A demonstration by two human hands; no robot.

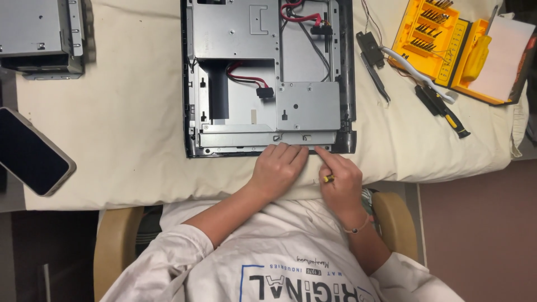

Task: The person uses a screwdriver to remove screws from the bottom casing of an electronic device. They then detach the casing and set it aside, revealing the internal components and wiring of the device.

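Note:
An opened grey metal computer chassis point(240, 106) with a black frame lies on a cream cloth. Red cables point(249, 78) run across its inside. My left hand point(278, 168) rests flat at the chassis's near edge, fingertips touching the frame. Beside it, my right hand point(340, 179) is closed around a small yellow-and-black screwdriver point(328, 179), index finger stretched to the near edge of the frame by the right corner.
A dark phone point(31, 154) lies at the left. A grey metal drive cage point(42, 36) sits at the far left. A yellow screwdriver bit kit point(447, 45), black tools point(444, 109) and a small black part point(370, 47) lie at the right.

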